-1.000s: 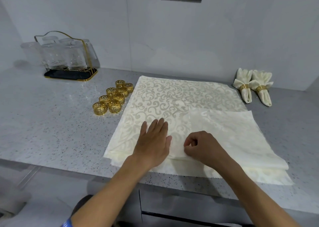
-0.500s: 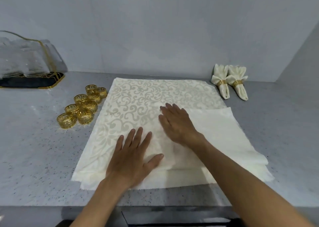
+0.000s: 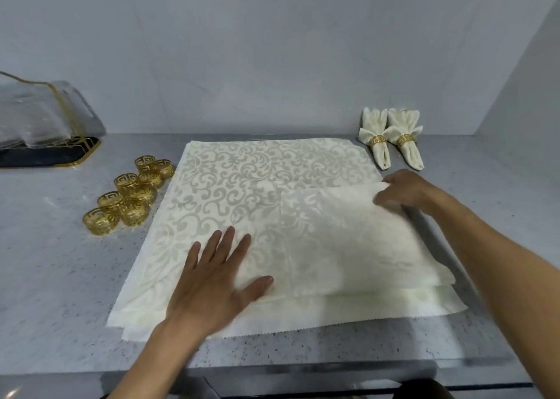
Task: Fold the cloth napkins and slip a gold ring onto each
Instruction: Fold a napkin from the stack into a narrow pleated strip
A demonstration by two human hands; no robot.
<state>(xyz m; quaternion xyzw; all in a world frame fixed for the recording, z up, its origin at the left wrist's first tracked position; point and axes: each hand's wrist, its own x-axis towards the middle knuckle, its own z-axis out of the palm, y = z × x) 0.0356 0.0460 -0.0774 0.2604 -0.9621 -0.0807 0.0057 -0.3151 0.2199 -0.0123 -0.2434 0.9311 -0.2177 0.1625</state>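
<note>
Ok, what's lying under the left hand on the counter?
The left hand presses flat on the spread patterned napkin. More napkin edges peek out beneath; how many are stacked is hidden.

Left hand [image 3: 216, 280] lies flat, fingers spread; right hand [image 3: 404, 191] curls, pinching.

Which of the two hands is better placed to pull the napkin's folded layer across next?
The right hand: it already pinches the folded napkin at its far right corner, while the left hand presses flat.
</note>
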